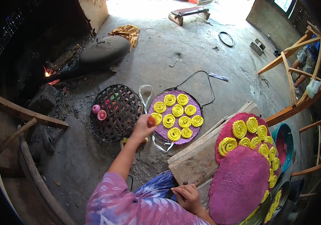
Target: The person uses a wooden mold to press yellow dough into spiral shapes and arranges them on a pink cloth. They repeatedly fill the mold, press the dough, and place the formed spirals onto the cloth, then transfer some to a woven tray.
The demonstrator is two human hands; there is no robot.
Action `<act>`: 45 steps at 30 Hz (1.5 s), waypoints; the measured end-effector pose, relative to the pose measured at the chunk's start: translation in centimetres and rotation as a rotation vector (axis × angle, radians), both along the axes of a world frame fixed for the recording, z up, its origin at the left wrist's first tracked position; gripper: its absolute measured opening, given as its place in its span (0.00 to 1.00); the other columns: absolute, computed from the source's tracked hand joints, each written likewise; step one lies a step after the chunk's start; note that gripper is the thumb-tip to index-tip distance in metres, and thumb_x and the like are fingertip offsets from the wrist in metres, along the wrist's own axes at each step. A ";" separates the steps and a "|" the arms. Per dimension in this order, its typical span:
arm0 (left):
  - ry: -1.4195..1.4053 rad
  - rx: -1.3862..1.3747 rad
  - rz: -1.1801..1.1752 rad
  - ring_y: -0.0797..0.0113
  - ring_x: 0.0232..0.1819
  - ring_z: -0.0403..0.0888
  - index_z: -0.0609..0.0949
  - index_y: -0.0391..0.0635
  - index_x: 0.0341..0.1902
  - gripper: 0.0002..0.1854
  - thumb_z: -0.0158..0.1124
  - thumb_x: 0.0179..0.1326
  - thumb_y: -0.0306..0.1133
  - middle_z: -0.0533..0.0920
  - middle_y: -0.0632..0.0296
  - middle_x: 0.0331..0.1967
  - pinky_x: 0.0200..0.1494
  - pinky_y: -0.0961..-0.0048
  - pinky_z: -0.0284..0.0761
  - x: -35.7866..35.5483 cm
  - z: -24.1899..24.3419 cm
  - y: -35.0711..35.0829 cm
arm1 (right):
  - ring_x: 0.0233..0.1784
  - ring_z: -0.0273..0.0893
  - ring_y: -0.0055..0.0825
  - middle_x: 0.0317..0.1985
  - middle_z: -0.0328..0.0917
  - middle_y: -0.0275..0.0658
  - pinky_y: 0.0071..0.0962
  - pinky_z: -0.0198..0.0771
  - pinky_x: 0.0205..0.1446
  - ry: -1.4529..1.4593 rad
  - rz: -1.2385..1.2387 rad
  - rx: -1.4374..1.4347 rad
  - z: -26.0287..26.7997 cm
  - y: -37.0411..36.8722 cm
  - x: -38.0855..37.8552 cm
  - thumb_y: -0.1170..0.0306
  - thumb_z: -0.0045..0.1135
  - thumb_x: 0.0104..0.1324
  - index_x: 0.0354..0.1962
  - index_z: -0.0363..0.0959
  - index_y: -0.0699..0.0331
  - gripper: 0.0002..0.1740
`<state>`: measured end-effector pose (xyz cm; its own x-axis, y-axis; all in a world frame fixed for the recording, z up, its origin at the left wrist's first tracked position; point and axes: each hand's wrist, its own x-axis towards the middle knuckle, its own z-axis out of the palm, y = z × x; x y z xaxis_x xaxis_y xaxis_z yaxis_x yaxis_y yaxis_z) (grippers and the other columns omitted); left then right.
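Note:
My left hand (143,128) reaches out with a small orange-red piece (151,121) in its fingers, at the left rim of a round tray (162,129) lined with purple sheet. Several coiled yellow rosettes (177,110) lie on that lining. Left of the hand is a black woven basket (115,123), holding small pink cup-shaped pieces (102,115) and a few green and red ones. My right hand (188,197) rests over my lap beside the wooden bench (194,166), fingers curled. A dark object (169,194) lies by its fingertips; whether it is gripped is unclear.
More yellow rosettes (239,129) lie on magenta mats (239,185) to the right, by a teal basin (285,149). At upper left, a dark lidded pan (105,52) stands near a fire (47,73). Wooden frames (304,104) and a seated person (304,62) are far right.

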<state>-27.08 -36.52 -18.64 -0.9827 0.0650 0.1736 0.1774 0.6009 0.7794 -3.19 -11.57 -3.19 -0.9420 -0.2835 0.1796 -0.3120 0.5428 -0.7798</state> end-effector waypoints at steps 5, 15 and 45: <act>-0.116 -0.132 -0.066 0.48 0.50 0.77 0.75 0.39 0.52 0.32 0.76 0.41 0.32 0.78 0.47 0.46 0.55 0.60 0.74 -0.1 -8.4 3.7 | 0.32 0.78 0.27 0.29 0.80 0.32 0.27 0.65 0.37 0.028 0.022 -0.024 -0.6 0.5 -0.2 0.74 0.68 0.55 0.37 0.80 0.60 0.11; -0.003 -0.084 -0.013 0.52 0.54 0.74 0.77 0.43 0.52 0.34 0.81 0.36 0.33 0.74 0.50 0.50 0.57 0.64 0.71 -9.3 -7.8 3.6 | 0.33 0.79 0.26 0.32 0.82 0.32 0.26 0.65 0.38 0.021 0.018 -0.046 -1.3 1.0 -0.4 0.74 0.65 0.54 0.41 0.81 0.59 0.15; 0.323 -0.406 0.656 0.49 0.53 0.74 0.74 0.44 0.53 0.28 0.74 0.46 0.27 0.76 0.51 0.49 0.56 0.58 0.71 -5.2 -5.0 -15.0 | 0.32 0.78 0.25 0.32 0.82 0.32 0.26 0.65 0.36 -0.010 0.007 -0.013 -2.0 1.0 0.0 0.73 0.65 0.55 0.41 0.82 0.58 0.14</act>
<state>-32.27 -51.54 -23.64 -0.7488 -0.3846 0.5397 -0.1289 0.8834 0.4506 -3.24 -10.52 -5.18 -0.9418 -0.2877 0.1741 -0.3081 0.5304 -0.7898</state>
